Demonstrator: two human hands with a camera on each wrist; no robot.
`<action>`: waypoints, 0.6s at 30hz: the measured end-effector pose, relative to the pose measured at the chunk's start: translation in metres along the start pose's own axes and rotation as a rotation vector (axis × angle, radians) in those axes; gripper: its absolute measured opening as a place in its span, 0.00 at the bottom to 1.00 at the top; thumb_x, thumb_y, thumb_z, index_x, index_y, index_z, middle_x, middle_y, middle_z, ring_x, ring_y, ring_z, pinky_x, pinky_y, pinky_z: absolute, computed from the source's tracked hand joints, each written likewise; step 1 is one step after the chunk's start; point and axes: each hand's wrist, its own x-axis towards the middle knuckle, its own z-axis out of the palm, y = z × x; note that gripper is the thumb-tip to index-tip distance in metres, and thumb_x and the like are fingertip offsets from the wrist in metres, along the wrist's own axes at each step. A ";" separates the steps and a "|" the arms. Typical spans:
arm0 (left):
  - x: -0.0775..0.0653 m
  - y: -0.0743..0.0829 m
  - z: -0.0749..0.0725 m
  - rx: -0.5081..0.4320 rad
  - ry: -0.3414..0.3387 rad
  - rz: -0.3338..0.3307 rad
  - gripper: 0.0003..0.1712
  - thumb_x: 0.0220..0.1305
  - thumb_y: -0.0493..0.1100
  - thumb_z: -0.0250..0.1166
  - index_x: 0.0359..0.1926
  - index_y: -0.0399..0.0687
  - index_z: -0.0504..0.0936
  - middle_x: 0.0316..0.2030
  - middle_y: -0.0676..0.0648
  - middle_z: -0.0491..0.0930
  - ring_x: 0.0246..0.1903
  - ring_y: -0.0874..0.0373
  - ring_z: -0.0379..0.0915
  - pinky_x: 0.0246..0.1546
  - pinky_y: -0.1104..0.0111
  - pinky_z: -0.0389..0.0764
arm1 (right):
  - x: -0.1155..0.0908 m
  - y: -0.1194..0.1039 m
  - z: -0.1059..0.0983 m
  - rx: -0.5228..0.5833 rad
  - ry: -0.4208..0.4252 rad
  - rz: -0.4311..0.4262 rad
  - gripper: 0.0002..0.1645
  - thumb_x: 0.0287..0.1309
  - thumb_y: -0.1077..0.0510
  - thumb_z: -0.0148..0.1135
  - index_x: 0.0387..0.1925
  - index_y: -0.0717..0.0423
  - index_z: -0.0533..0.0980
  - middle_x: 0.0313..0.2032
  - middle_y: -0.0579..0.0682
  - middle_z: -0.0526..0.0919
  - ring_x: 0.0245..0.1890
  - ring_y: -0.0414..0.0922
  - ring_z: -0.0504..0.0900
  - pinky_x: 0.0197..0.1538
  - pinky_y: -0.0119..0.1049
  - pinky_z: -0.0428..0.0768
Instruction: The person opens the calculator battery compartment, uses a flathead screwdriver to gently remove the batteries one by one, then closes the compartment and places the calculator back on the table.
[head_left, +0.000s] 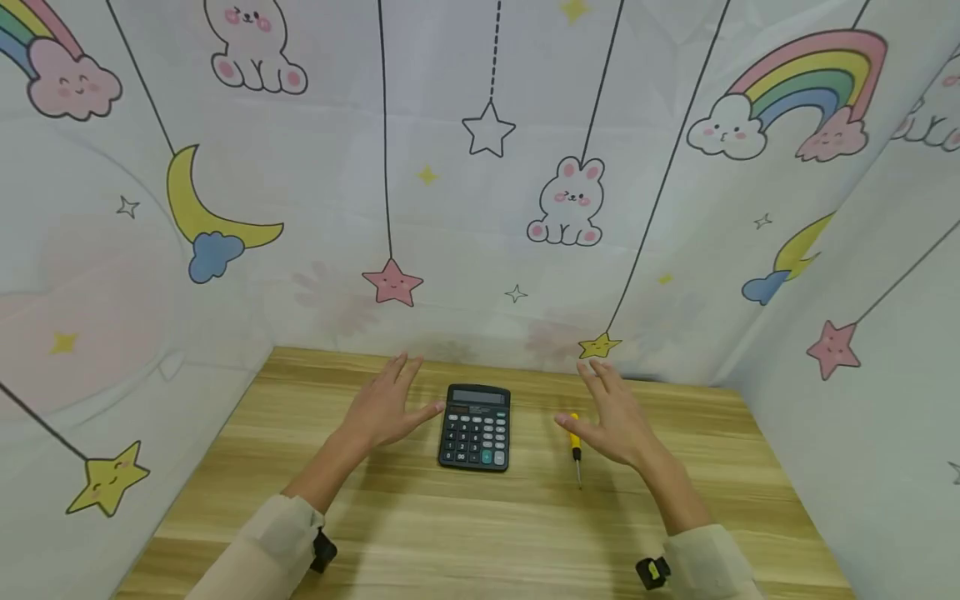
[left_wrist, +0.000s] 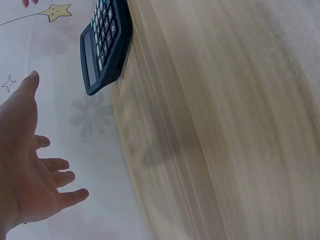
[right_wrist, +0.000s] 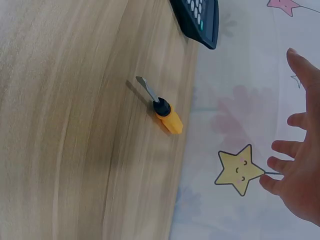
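Observation:
A black calculator [head_left: 475,427] lies on the wooden table between the two hands, its display toward the back edge. My left hand [head_left: 384,406] hovers to its left with fingers spread and thumb reaching toward the calculator's edge; in the left wrist view the palm [left_wrist: 25,170] holds nothing. To the right lies a flathead screwdriver [right_wrist: 162,111] with a yellow and black handle, its metal tip pointing toward the front. My right hand [head_left: 613,417] is raised just over and beside that handle, fingers extended, nothing in its grasp.
The wooden table [head_left: 480,533] ends at a printed cloth backdrop [head_left: 465,208] with stars, rabbits and rainbows, which also hangs along both sides. Dark wrist cameras sit at the left cuff [head_left: 281,529] and the right cuff [head_left: 708,558].

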 end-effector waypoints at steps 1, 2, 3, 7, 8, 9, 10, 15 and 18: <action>0.000 0.000 0.000 -0.006 0.002 0.004 0.57 0.70 0.75 0.61 0.85 0.48 0.54 0.83 0.35 0.50 0.80 0.33 0.49 0.70 0.31 0.62 | 0.000 0.000 0.001 0.003 -0.001 -0.001 0.61 0.66 0.27 0.65 0.85 0.53 0.52 0.82 0.61 0.52 0.81 0.65 0.51 0.72 0.74 0.59; -0.001 0.001 0.000 -0.011 0.003 0.007 0.57 0.70 0.75 0.61 0.85 0.48 0.54 0.83 0.35 0.50 0.80 0.33 0.49 0.70 0.32 0.62 | 0.000 -0.001 0.002 0.008 -0.003 -0.002 0.61 0.66 0.28 0.65 0.85 0.53 0.52 0.82 0.62 0.52 0.81 0.65 0.51 0.72 0.74 0.59; -0.001 0.001 0.000 -0.014 0.004 0.009 0.57 0.70 0.75 0.61 0.85 0.48 0.55 0.83 0.35 0.50 0.80 0.34 0.49 0.71 0.32 0.62 | 0.000 -0.001 0.002 0.011 -0.004 -0.002 0.61 0.66 0.28 0.65 0.85 0.53 0.52 0.82 0.61 0.52 0.81 0.65 0.50 0.72 0.74 0.59; -0.001 0.001 0.002 -0.013 0.013 0.018 0.57 0.70 0.75 0.60 0.85 0.48 0.55 0.83 0.37 0.50 0.80 0.35 0.50 0.71 0.35 0.64 | 0.000 -0.003 0.003 0.027 -0.006 -0.003 0.61 0.66 0.28 0.65 0.86 0.52 0.51 0.83 0.61 0.51 0.82 0.65 0.49 0.73 0.74 0.58; -0.001 0.001 0.002 -0.010 0.017 0.019 0.57 0.70 0.75 0.60 0.85 0.48 0.54 0.83 0.38 0.50 0.80 0.35 0.51 0.70 0.35 0.65 | -0.001 -0.003 0.003 0.029 -0.008 -0.002 0.61 0.67 0.28 0.65 0.86 0.52 0.51 0.83 0.61 0.51 0.82 0.65 0.49 0.73 0.74 0.58; -0.001 0.001 0.003 -0.008 0.020 0.020 0.57 0.70 0.75 0.60 0.85 0.48 0.54 0.83 0.38 0.50 0.80 0.35 0.52 0.70 0.35 0.66 | -0.001 -0.004 0.003 0.031 -0.007 -0.002 0.61 0.66 0.28 0.65 0.86 0.52 0.51 0.83 0.61 0.51 0.81 0.65 0.50 0.73 0.74 0.58; -0.001 0.000 0.003 -0.008 0.024 0.021 0.57 0.70 0.75 0.60 0.85 0.49 0.54 0.83 0.38 0.50 0.79 0.35 0.52 0.69 0.35 0.67 | -0.001 -0.004 0.004 0.034 -0.008 0.000 0.61 0.66 0.28 0.65 0.86 0.51 0.51 0.82 0.61 0.52 0.81 0.66 0.51 0.73 0.74 0.59; -0.001 0.000 0.004 -0.029 0.038 0.018 0.56 0.70 0.75 0.61 0.85 0.48 0.55 0.83 0.37 0.52 0.78 0.33 0.55 0.68 0.34 0.67 | -0.001 -0.005 0.006 0.052 -0.006 0.015 0.60 0.66 0.28 0.66 0.86 0.50 0.51 0.81 0.62 0.54 0.79 0.68 0.56 0.71 0.75 0.61; 0.000 0.000 0.005 -0.061 0.034 0.009 0.56 0.70 0.74 0.61 0.85 0.47 0.55 0.82 0.36 0.52 0.78 0.33 0.55 0.69 0.34 0.66 | -0.002 -0.004 0.010 0.063 -0.009 0.025 0.60 0.66 0.28 0.65 0.86 0.48 0.51 0.82 0.61 0.54 0.78 0.69 0.56 0.70 0.76 0.62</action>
